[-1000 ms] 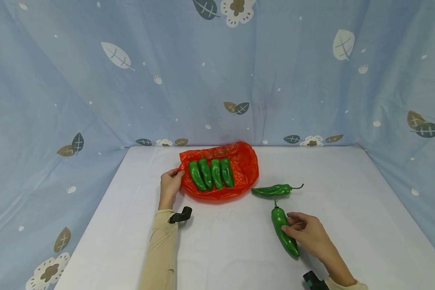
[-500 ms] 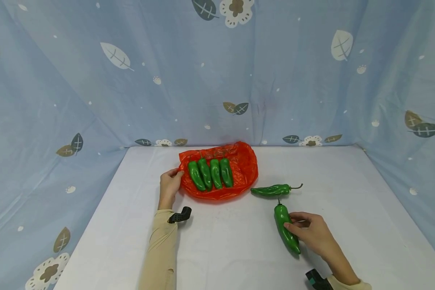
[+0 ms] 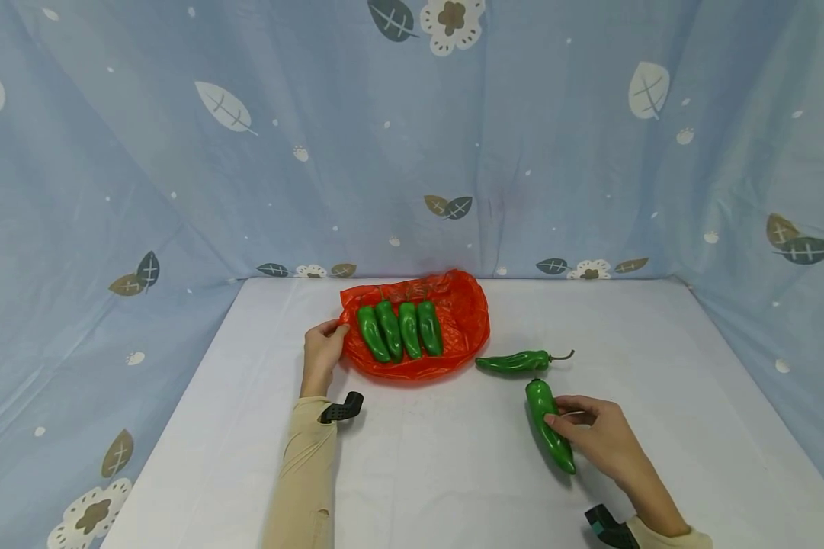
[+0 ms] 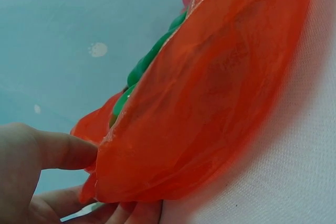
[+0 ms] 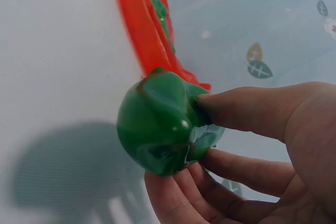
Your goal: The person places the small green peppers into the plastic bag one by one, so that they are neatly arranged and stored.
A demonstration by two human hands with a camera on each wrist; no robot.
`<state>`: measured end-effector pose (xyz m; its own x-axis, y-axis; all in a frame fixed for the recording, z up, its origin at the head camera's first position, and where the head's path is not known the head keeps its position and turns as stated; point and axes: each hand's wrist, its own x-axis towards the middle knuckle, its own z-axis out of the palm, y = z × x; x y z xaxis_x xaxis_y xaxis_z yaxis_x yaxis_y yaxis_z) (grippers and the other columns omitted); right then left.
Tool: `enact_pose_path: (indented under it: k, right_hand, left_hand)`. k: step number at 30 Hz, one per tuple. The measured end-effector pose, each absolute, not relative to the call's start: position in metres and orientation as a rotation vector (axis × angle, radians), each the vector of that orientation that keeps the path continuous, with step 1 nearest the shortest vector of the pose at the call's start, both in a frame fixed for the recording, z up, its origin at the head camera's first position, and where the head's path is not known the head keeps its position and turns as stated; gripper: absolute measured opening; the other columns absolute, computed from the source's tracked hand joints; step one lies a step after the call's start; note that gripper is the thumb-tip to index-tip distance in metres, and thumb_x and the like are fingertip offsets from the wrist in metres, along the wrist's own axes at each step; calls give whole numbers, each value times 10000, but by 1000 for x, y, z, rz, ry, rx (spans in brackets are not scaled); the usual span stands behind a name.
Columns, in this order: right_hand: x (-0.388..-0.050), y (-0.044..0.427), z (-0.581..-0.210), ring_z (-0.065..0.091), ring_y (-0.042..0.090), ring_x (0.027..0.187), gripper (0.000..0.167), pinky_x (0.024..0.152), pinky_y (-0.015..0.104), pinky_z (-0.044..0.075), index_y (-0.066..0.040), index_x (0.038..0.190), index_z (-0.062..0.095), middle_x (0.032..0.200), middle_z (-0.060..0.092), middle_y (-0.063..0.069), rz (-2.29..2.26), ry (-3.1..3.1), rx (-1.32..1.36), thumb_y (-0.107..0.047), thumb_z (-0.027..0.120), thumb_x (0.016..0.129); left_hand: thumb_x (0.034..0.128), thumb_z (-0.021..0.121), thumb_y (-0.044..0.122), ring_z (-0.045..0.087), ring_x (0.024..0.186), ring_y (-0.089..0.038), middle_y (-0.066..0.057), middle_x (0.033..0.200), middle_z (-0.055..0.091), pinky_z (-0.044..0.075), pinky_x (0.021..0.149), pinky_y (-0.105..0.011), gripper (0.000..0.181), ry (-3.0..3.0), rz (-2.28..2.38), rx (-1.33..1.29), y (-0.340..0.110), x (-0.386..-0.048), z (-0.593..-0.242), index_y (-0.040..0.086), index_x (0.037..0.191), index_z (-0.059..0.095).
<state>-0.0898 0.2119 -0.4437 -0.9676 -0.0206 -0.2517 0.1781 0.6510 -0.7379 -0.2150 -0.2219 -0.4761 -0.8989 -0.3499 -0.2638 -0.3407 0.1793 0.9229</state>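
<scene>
A green chili pepper [image 3: 547, 423] is pinched between the thumb and fingers of my right hand [image 3: 600, 435]. The right wrist view shows this pepper [image 5: 157, 124] end-on, with its shadow on the cloth beside it. At the left rim of a red plastic bag [image 3: 463, 335], my left hand [image 3: 322, 354] pinches the edge. In the left wrist view the thumb [image 4: 63, 149] lies on one side of the bag wall [image 4: 210, 98] and fingers on the other. Several green peppers [image 3: 409, 329] lie side by side in the opened bag.
Another green pepper [image 3: 514, 362] lies sideways on the white tabletop [image 3: 425, 473], right of the bag and just beyond the held pepper. A blue patterned curtain [image 3: 357, 152] closes off the back and both sides.
The right hand has lifted the pepper off the table, moving it slightly away from me and to the right while tilting it. My left hand and the bag have stayed in place.
</scene>
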Motion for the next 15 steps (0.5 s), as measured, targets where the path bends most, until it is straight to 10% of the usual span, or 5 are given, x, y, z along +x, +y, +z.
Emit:
enact_pose_path:
  k: [15]
  right_hand:
    - [-98,212,-434,686,335,1131,566,788,346,567,16,1342,649,1242,707,197,-1233,2654,80,-376,749,945]
  left_hand:
    - [1032,550,214,544,1299,-310,-216,1473,558,474,1092,-405,474,-2397,-1887,702,-222,-215,-477,-28,1439,559]
